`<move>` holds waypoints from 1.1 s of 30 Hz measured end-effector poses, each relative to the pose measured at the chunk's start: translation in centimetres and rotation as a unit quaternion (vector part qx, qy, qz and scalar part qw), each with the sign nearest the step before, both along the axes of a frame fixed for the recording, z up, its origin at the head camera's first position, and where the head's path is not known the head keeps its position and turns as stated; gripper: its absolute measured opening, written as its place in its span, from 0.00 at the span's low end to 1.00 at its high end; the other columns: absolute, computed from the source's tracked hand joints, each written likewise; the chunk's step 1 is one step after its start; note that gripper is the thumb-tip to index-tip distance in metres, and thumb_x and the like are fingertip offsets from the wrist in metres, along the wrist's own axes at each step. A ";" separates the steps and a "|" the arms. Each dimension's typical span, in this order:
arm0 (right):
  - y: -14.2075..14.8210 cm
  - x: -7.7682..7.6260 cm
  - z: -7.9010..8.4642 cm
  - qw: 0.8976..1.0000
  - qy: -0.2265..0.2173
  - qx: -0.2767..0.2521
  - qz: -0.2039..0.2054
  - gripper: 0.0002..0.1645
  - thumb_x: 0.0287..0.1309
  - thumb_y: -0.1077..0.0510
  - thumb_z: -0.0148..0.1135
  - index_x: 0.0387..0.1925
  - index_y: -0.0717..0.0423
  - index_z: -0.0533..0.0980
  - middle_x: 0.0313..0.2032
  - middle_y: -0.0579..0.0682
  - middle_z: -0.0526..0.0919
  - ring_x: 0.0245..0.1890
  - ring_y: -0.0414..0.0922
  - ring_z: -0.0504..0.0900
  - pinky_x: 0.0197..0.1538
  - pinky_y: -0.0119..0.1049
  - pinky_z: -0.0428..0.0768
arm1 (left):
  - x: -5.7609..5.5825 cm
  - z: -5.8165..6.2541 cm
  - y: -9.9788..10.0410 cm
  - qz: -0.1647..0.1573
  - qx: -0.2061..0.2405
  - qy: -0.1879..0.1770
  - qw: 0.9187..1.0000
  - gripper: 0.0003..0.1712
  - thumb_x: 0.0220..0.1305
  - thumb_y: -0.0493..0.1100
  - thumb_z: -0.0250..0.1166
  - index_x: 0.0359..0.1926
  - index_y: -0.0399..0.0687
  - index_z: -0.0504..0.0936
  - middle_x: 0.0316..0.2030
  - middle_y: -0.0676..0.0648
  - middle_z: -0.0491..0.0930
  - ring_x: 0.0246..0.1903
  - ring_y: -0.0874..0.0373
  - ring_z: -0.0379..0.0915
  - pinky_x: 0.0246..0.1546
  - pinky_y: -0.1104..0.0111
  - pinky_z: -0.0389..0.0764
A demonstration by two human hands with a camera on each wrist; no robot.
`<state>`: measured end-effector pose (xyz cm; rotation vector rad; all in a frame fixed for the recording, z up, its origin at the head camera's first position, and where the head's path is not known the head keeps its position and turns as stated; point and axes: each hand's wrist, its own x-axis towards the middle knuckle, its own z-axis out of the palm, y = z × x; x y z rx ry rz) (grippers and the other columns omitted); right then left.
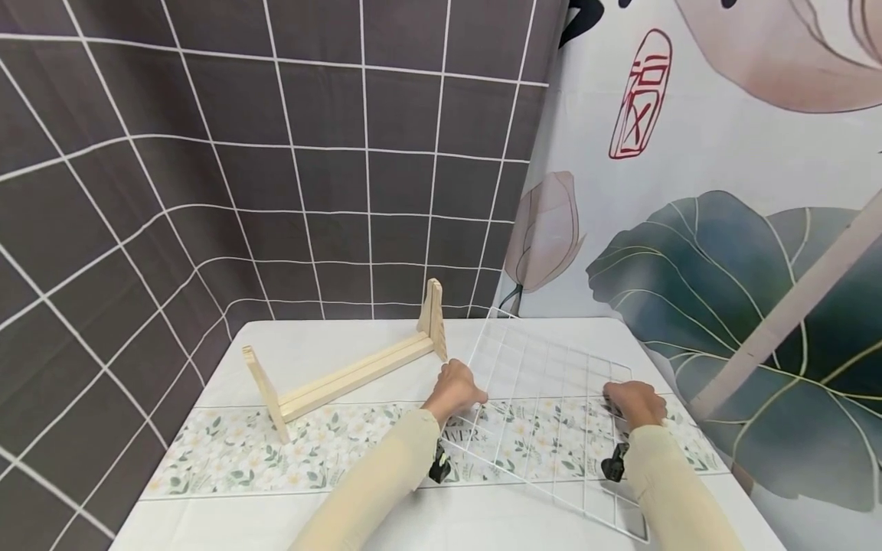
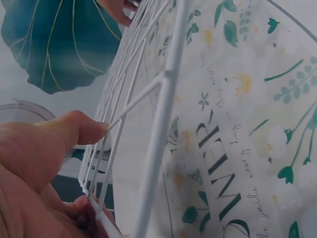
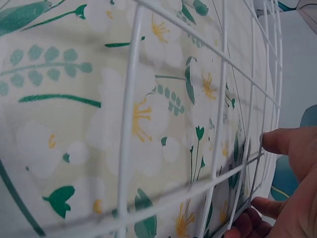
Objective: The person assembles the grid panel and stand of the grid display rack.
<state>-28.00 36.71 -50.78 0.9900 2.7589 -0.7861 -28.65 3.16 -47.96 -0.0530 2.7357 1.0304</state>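
A white wire grid panel (image 1: pixel 544 490) is held between both hands at the right of the table, tilted above the printed cloth. My left hand (image 1: pixel 455 392) grips its left edge; in the left wrist view the thumb of that left hand (image 2: pixel 29 168) lies against the wires (image 2: pixel 166 99) with fingers curled under the edge. My right hand (image 1: pixel 635 402) grips the opposite side. In the right wrist view, the right hand's (image 3: pixel 297 183) thumb touches a bar, and its fingertips curl beneath the grid (image 3: pixel 130 114). Left of the panel stands a pale wooden frame (image 1: pixel 358 375) with two upright ends.
A white table (image 1: pixel 289 524) bears a cloth band (image 1: pixel 227 451) of flowers and lettering. Behind it hangs a dark curtain (image 1: pixel 331 176) with white lines, and at right a lotus-printed curtain (image 1: pixel 723 268). A pale pole (image 1: pixel 792 310) slants at the table's right side.
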 end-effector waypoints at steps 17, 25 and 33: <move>0.2 0.1 1.2 0.994 0.051 -0.092 -0.040 0.37 0.62 0.44 0.57 0.58 0.72 0.71 0.55 0.72 0.74 0.48 0.62 0.78 0.44 0.53 0.81 | -0.5 -0.7 -1.7 -0.047 0.016 -0.006 0.999 0.44 0.49 0.44 0.77 0.59 0.22 0.67 0.47 0.31 0.73 0.44 0.42 0.73 0.56 0.48 0.79; -0.3 -0.9 3.3 0.999 0.047 -0.022 -0.017 0.48 0.65 0.42 0.54 0.68 0.79 0.58 0.60 0.77 0.67 0.55 0.68 0.74 0.56 0.58 0.80 | -0.3 -0.4 -1.7 -0.037 0.015 0.000 0.999 0.50 0.55 0.50 0.75 0.65 0.23 0.61 0.56 0.26 0.68 0.55 0.36 0.70 0.59 0.45 0.77; 0.0 -1.1 4.4 0.997 0.081 -0.014 -0.003 0.52 0.65 0.41 0.57 0.71 0.78 0.53 0.57 0.76 0.68 0.45 0.65 0.77 0.31 0.45 0.81 | -0.4 0.0 -1.2 -0.022 -0.045 0.023 0.998 0.47 0.53 0.50 0.78 0.64 0.31 0.64 0.53 0.30 0.70 0.48 0.42 0.72 0.48 0.51 0.81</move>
